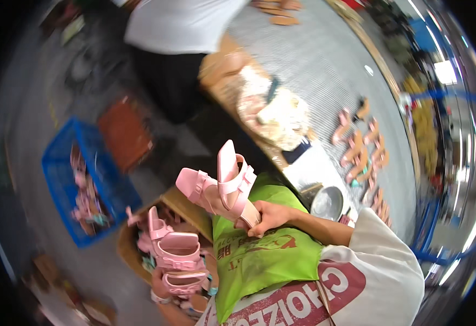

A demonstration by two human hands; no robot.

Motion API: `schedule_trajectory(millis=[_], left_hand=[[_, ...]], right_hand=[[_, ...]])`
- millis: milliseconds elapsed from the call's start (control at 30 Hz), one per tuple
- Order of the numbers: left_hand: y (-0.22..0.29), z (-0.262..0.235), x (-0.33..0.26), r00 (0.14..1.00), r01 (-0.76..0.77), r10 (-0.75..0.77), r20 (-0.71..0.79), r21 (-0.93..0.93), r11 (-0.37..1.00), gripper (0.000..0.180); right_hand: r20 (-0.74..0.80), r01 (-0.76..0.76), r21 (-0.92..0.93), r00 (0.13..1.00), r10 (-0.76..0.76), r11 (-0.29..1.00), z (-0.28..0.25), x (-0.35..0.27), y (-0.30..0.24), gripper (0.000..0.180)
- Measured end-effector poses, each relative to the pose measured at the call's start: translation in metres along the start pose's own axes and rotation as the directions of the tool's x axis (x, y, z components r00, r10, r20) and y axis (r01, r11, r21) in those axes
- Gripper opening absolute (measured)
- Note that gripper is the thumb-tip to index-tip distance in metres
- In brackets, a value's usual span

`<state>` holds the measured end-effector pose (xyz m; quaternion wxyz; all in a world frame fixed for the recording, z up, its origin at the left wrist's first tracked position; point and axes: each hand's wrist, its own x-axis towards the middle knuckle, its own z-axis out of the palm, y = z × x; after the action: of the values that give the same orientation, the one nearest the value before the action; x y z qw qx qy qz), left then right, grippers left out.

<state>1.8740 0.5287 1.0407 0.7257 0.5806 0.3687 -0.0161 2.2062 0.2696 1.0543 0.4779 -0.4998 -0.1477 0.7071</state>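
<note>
In front of my green apron, my right hand (268, 218) grips a pair of pink sandals (235, 182) at their heel end. The toes point up and away, and the straps carry small buckles. Lower left, my left hand (161, 285) is wrapped around the side of several more pink sandals (179, 251), bunched together. These are over a cardboard box (189, 209) in which further pink pieces lie. The sandals hide part of the left fingers.
A blue crate (69, 217) holding pink sandals stands at left, beside a brown stool (125, 133). Ahead is a person in a white shirt (181, 24). To the right, a worktable edge bears a metal bowl (327, 202); beyond it, a grey conveyor belt (325, 65) carries several shoe parts.
</note>
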Motion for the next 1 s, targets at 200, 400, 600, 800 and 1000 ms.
schedule_trajectory(millis=[200, 400, 600, 800, 1000], left_hand=[[0.086, 0.183, 0.16, 0.895, -0.232, 0.191, 0.403, 0.054, 0.971, 0.052], [0.188, 0.408, 0.276, 0.649, -0.427, 0.171, 0.741, 0.169, 0.888, 0.051], [0.24, 0.639, 0.369, 0.629, -0.455, 0.056, 0.775, 0.309, 0.835, 0.051], [0.233, 0.792, 0.492, 0.739, -0.315, -0.093, 0.667, 0.465, 0.828, 0.04], [0.185, 0.855, 0.649, 0.773, -0.464, 0.062, 0.631, 0.496, 0.734, 0.043]], right_hand=[[-0.413, 0.407, 0.033, 0.837, -0.359, 0.913, -0.109, -0.135, -0.003, 0.036], [-0.813, 0.606, -0.059, 0.432, -0.391, 0.793, -0.249, -0.246, 0.014, 0.032], [-0.985, 0.567, -0.171, -0.072, -0.158, 0.806, -0.437, -0.289, 0.058, 0.039], [-0.935, -0.005, -0.065, -0.35, -0.062, 0.998, -0.545, -0.305, 0.05, 0.046], [-0.932, -0.305, 0.176, -0.357, 0.059, 0.936, -0.614, -0.201, 0.074, 0.044]])
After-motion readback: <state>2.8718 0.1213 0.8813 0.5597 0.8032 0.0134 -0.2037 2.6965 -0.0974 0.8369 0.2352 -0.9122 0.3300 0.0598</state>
